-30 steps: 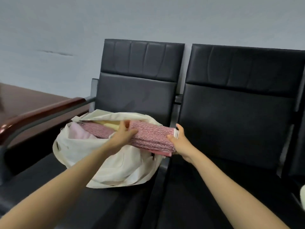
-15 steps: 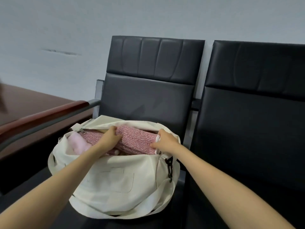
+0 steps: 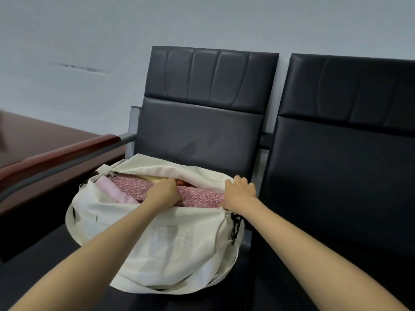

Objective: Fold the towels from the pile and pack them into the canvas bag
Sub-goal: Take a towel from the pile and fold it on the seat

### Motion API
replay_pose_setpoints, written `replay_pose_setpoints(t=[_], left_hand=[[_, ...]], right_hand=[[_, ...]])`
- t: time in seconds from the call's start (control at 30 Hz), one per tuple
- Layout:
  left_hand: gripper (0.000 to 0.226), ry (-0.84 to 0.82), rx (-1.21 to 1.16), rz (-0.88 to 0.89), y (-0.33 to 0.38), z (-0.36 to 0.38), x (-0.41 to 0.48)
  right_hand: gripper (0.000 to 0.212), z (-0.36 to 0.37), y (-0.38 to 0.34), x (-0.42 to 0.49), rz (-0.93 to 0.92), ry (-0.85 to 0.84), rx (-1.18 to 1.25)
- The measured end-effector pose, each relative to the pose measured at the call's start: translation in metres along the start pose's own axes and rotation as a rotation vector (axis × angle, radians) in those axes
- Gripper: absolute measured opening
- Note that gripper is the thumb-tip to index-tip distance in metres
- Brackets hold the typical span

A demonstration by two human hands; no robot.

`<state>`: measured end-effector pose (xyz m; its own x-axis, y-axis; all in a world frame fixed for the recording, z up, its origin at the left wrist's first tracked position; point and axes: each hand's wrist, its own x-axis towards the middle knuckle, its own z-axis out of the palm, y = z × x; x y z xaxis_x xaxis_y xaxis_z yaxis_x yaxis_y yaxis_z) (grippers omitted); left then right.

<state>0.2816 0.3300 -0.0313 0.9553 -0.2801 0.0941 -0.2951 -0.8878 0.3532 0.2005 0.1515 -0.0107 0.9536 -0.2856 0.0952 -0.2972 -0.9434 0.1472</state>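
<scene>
While left hand [image 3: 165, 194] grips towel [image 3: 202, 197] | right hand [image 3: 239, 194] touches canvas bag [image 3: 161, 245]

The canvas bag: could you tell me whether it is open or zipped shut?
Open: the bag gapes, and the left hand grips a towel inside it.

bag [image 3: 157, 243] on chair [image 3: 202, 131] | towels [image 3: 202, 197] in bag | second chair [image 3: 336, 176] right

A waiting room — linked black seats [image 3: 202, 135], wooden armrest [image 3: 58, 153].
</scene>
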Motion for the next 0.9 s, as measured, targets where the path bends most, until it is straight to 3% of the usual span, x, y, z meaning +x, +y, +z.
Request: replay_pose_setpoints(t=[0.1,0.17,0.33,0.53,0.67,0.9], left_hand=[[0.019,0.176,-0.036,0.14,0.001,0.003,-0.009],[0.012,0.097,-0.09,0.241,0.003,0.006,-0.014],[0.047,-0.207,0.156,0.312,-0.001,0.014,-0.019],[0.039,-0.025,0.123,0.23,0.014,0.015,-0.031],[0.043,-0.122,0.131,0.21,0.019,0.005,-0.038],[0.038,-0.024,-0.514,0.173,0.054,-0.034,-0.09]], right_hand=[[0.093,0.006,0.008,-0.003,0.124,0.15,0.127],[0.098,0.014,0.011,-0.005,0.197,0.118,0.178],[0.089,0.029,0.009,-0.014,0.251,0.1,0.417],[0.062,0.034,0.014,-0.035,0.231,0.155,0.682],[0.066,0.035,0.015,-0.039,0.32,0.075,0.819],[0.047,0.0,0.055,-0.077,0.329,0.113,1.171]])
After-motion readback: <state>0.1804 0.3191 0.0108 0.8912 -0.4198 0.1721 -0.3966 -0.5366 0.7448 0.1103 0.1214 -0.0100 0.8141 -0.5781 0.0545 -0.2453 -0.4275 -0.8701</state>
